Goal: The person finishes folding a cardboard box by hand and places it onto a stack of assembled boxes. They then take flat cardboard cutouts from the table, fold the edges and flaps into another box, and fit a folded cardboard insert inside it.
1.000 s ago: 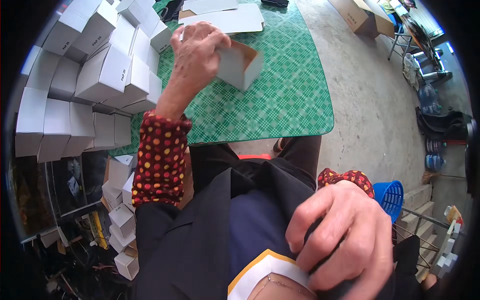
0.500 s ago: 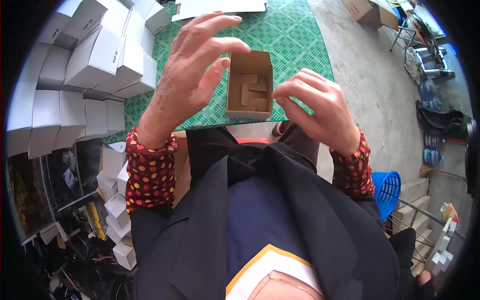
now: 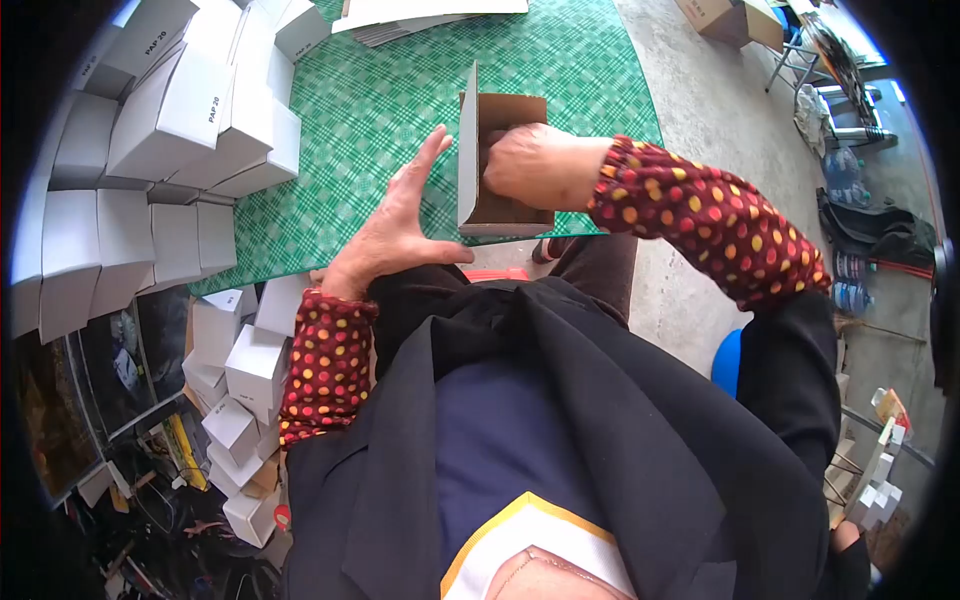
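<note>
An open white cardboard box (image 3: 468, 160) with a brown inside stands near the front edge of the green checked table (image 3: 370, 110). One white panel rises along its left side. My right hand (image 3: 520, 160) reaches down into the box from the right; its fingers look curled, and their tips are hidden inside. To the left of the box is my left hand (image 3: 400, 215), thumb and fingers spread wide, holding nothing.
Closed white boxes (image 3: 180, 120) are stacked at the table's left. More white boxes (image 3: 258, 360) are piled below. Flat white cardboard sheets (image 3: 430, 15) lie at the back. A large brown carton (image 3: 715, 22) and part of a blue basket (image 3: 728, 362) are on the right.
My right hand has gone from beside the box into it. My left hand has moved down and spread wider. The box's left panel now stands up.
</note>
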Demonstrator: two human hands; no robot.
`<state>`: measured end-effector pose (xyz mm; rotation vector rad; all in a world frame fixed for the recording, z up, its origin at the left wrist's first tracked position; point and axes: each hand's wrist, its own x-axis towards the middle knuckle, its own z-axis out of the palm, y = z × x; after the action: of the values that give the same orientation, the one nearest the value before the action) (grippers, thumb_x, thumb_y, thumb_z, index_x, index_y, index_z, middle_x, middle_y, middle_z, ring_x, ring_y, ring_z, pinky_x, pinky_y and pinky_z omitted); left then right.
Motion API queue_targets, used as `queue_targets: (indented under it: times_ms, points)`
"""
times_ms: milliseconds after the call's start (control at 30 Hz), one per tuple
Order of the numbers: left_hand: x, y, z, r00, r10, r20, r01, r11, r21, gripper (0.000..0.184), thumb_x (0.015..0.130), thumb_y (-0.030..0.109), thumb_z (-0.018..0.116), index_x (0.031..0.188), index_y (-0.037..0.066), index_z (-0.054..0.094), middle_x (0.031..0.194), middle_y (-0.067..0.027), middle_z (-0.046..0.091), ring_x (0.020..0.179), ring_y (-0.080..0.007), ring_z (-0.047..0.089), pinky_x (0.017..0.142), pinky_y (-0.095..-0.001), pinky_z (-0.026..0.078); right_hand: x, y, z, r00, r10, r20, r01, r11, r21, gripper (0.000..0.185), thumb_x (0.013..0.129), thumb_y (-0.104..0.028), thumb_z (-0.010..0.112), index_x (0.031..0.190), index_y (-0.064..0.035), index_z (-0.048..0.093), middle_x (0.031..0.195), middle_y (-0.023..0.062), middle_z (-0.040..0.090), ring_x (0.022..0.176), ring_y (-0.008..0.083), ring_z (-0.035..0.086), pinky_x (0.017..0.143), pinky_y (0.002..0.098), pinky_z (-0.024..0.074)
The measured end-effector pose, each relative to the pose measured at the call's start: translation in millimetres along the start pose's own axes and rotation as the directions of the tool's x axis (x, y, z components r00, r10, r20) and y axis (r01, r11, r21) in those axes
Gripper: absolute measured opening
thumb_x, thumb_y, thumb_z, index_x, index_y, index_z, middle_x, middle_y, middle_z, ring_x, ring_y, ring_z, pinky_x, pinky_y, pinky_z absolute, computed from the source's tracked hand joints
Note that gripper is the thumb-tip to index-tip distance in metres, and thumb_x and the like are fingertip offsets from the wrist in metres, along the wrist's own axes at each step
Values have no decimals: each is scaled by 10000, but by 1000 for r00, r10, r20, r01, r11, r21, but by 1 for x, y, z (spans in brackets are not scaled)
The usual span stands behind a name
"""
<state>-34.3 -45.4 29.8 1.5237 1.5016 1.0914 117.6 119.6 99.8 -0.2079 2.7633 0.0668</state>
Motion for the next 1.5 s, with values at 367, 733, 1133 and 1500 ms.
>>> queue_targets:
  times_ms: [367, 733, 1133, 1500]
  points:
    - [22, -8, 19, 1000, 1, -9, 0, 983, 185, 1397, 485, 258, 953, 1622, 148, 150, 1530, -201, 422, 1389, -381, 408, 1169, -514, 326, 31, 19, 54, 986, -31, 164, 11, 992, 122, 226, 898, -190, 627, 1013, -59, 770, 1003, 142, 756, 952, 316, 705, 863, 448, 564]
    - [23, -15, 24, 980, 192, -56, -171, 950, 263, 1367, 478, 290, 953, 1597, 64, 202, 1473, -187, 492, 1319, -380, 489, 1148, -481, 338, 30, 13, 39, 961, -60, 271, -6, 972, 235, 258, 881, -217, 649, 1039, -52, 768, 1028, 144, 756, 966, 309, 705, 877, 442, 563]
    - [23, -19, 31, 981, 157, -114, -123, 957, 262, 1334, 427, 262, 963, 1566, 74, 296, 1477, -190, 477, 1306, -375, 491, 1128, -475, 384, 43, 13, 78, 996, 21, 89, -41, 973, 229, 282, 906, -212, 609, 1064, -35, 761, 1050, 163, 750, 974, 323, 704, 867, 436, 562]
    - [21, -13, 27, 994, 46, -95, -25, 976, 215, 1373, 447, 211, 961, 1594, 63, 221, 1488, -197, 484, 1304, -353, 514, 1120, -449, 398, 42, 8, 78, 976, 206, -62, -164, 899, 405, 264, 903, -207, 598, 1033, -56, 771, 1026, 140, 757, 931, 335, 708, 829, 443, 560]
